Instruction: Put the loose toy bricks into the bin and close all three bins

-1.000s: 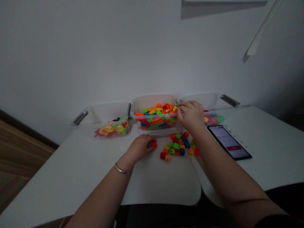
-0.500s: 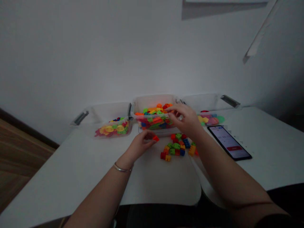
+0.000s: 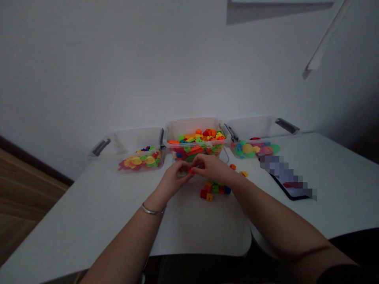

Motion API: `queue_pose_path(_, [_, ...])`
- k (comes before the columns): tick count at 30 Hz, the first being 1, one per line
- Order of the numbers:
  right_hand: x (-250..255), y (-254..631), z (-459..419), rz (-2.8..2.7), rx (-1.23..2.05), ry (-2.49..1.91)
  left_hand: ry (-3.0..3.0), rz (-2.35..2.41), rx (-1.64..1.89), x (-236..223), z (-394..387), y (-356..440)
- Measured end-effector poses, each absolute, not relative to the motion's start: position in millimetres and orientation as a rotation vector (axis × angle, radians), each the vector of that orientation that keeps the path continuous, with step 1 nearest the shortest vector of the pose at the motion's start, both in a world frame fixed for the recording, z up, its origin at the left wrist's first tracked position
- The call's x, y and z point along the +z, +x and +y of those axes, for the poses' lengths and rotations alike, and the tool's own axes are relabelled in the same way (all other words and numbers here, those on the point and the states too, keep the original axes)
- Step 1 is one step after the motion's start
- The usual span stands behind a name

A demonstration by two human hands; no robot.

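My left hand [image 3: 172, 180] is closed in a pinch on a small red building block [image 3: 192, 170], held above the table. My right hand [image 3: 211, 169] meets it there, its thumb and fingertips pinched at the same block. Whether the right fingers also hold a second piece is hidden. Just below my right hand lies a cluster of coloured building blocks [image 3: 214, 187], partly covered by that hand and wrist. Behind both hands stands a clear plastic box [image 3: 192, 125] heaped with blocks in several colours.
A clear box [image 3: 136, 136] of colourful pieces stands at the left, another clear box [image 3: 251, 125] at the right. A phone [image 3: 293, 188] lies on the white table [image 3: 97, 221] at the right. An orange block [image 3: 233, 167] and a yellow block [image 3: 244, 173] lie beyond my right forearm.
My right hand has come down and left from the middle box's rim to the red block in my left hand. My left hand has stayed nearly in place.
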State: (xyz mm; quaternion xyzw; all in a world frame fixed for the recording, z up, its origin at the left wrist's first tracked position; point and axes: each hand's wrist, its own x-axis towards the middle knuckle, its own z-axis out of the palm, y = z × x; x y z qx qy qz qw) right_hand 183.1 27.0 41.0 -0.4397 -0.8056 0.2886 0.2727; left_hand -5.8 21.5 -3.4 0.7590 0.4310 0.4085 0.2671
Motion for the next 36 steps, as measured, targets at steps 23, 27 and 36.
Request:
queue_pose_path(23, [70.2, 213.4, 31.1, -1.944, 0.26, -1.001, 2.075, 1.069, 1.107, -8.7, 18.5, -3.1])
queue_pose_path(27, [68.8, 227.1, 42.2, -1.706, -0.08, -1.064, 2.183, 1.076, 0.925, -7.2, 16.5, -2.4])
queue_pose_path(36, [51.7, 224.9, 54.9, -1.8, -0.119, -1.228, 2.441, 0.881, 0.61, -7.3, 11.4, 2.3])
